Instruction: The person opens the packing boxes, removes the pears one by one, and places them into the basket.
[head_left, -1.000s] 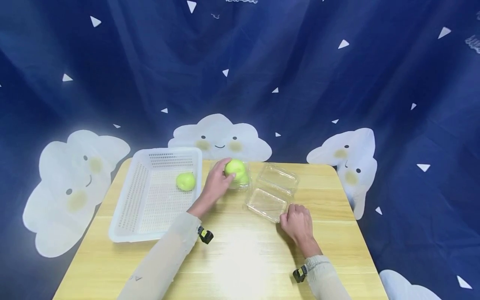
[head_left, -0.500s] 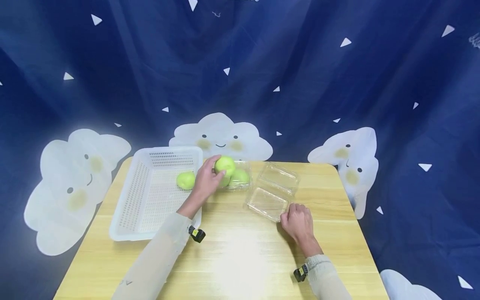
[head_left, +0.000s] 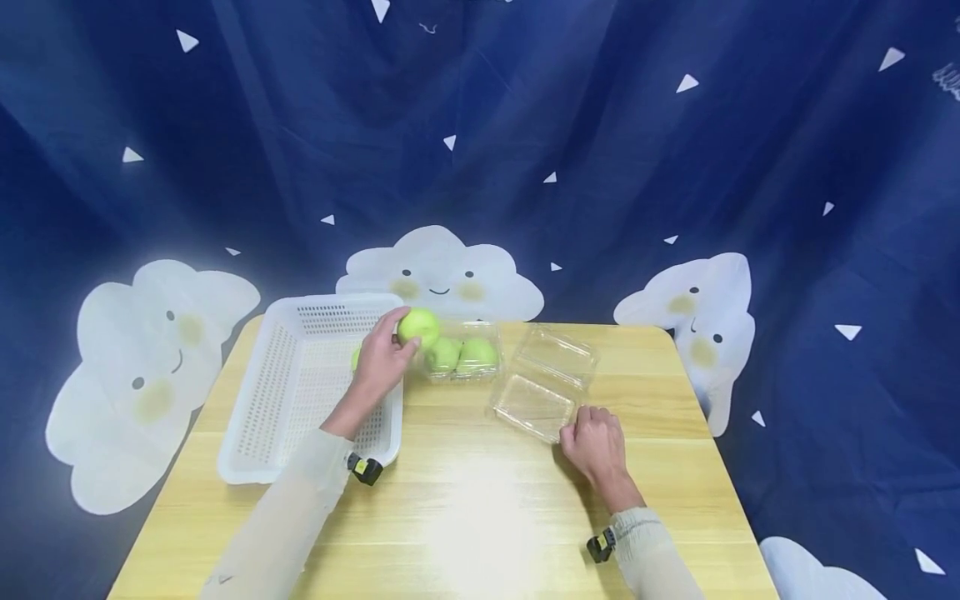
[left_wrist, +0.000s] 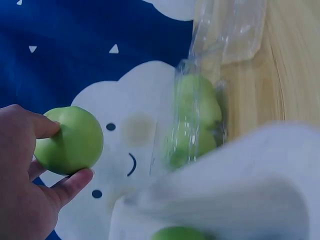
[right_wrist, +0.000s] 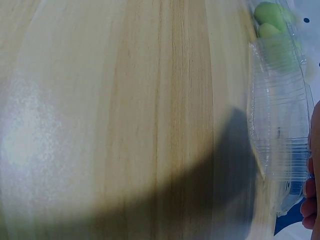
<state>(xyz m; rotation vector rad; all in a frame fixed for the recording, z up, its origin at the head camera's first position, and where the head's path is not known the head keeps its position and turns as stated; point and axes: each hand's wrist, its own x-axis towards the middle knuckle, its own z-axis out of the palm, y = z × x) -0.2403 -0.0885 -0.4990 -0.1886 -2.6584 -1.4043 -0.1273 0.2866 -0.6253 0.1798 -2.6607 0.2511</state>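
Note:
A green apple is in the fingers and thumb of my left hand, lifted above the right rim of the white plastic basket. The left wrist view shows the same apple pinched at its side. Inside the basket lies another apple, mostly hidden by my hand in the head view. Two more apples sit side by side in a clear plastic box. My right hand holds the near right corner of a second clear plastic container with curled fingers; its grip is partly out of view.
The second container's two halves lie spread open on the wooden table, right of the filled box. A dark blue curtain with cloud prints hangs behind the table's far edge.
My left hand has carried the apple leftward, from over the filled box to the basket's right rim, uncovering two apples in the box. My right hand has stayed at the container corner.

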